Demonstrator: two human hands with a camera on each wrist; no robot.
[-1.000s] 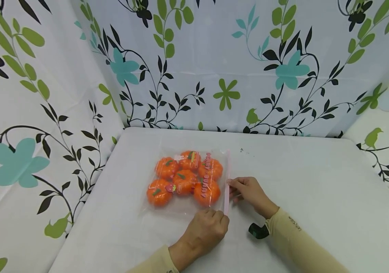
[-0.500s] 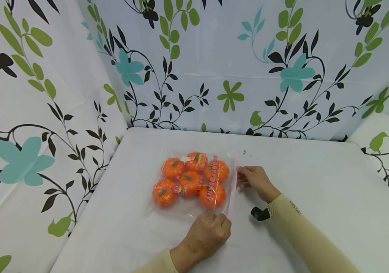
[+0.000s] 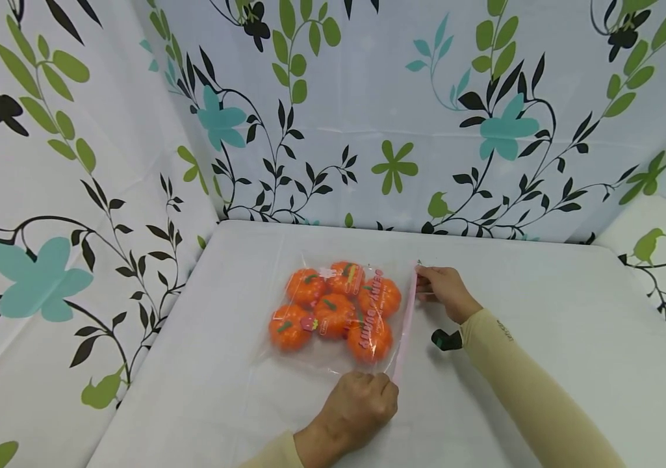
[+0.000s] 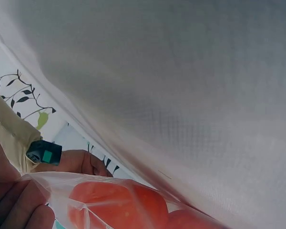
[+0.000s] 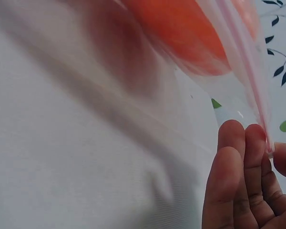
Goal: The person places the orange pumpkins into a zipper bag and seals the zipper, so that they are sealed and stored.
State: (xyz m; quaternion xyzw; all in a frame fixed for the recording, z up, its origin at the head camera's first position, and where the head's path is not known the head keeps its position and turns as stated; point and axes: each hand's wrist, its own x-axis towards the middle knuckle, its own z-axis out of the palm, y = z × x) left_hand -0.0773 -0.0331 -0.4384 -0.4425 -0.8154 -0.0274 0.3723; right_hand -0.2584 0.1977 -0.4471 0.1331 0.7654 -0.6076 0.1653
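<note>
A clear zip bag (image 3: pixel 316 361) printed with "BUNNY" lies on the white table, with several orange toy pumpkins (image 3: pixel 334 316) inside. Along its right edge runs a pink zip strip (image 3: pixel 406 325). My left hand (image 3: pixel 356 409) pinches the near end of that strip; in the left wrist view its fingers (image 4: pixel 26 205) hold the bag's corner. At the far end my right hand (image 3: pixel 445 290) pinches the strip between thumb and finger, as the right wrist view shows with the pink zip (image 5: pixel 250 90) ending at the fingertips. The bag's right edge looks slightly raised.
A black wrist camera (image 3: pixel 446 340) sits under the right wrist. White tablecloth (image 3: pixel 543 312) surrounds the bag, and floral-patterned curtains (image 3: pixel 333 130) stand at the back and both sides.
My right hand has slid along the pink strip from its middle to the far end. The bag has shifted a little to the right; the left hand stays at the near corner.
</note>
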